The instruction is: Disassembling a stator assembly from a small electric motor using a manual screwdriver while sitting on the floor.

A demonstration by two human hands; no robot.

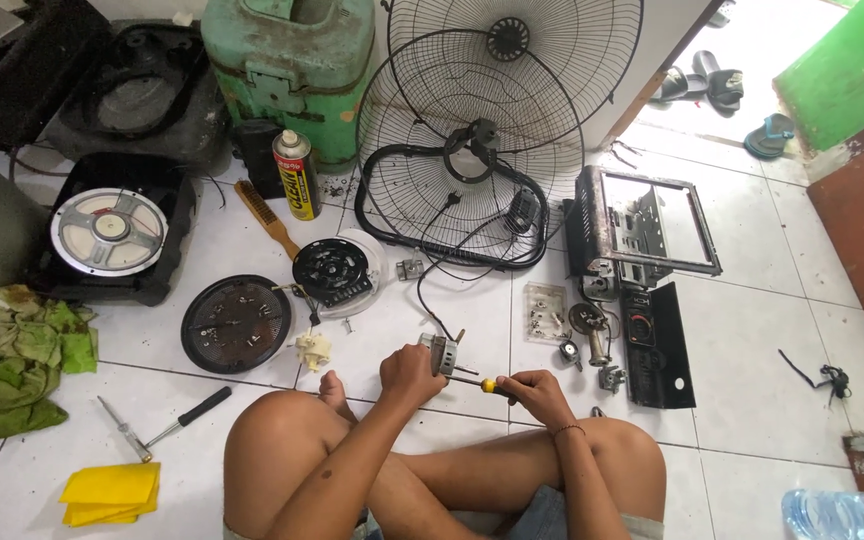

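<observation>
Head camera looks steeply down, perhaps slightly forward.

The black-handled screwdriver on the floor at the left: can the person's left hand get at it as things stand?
Probably not at once: the left hand holds a small motor part, so it must let go first. The black-handled screwdriver lies uncovered beside the left knee.

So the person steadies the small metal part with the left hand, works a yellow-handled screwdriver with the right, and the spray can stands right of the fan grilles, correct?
Not quite. The head view shows the spray can left of the fan grilles, not right. The rest holds: left hand on the small metal part, right hand on the yellow-handled screwdriver.
</observation>
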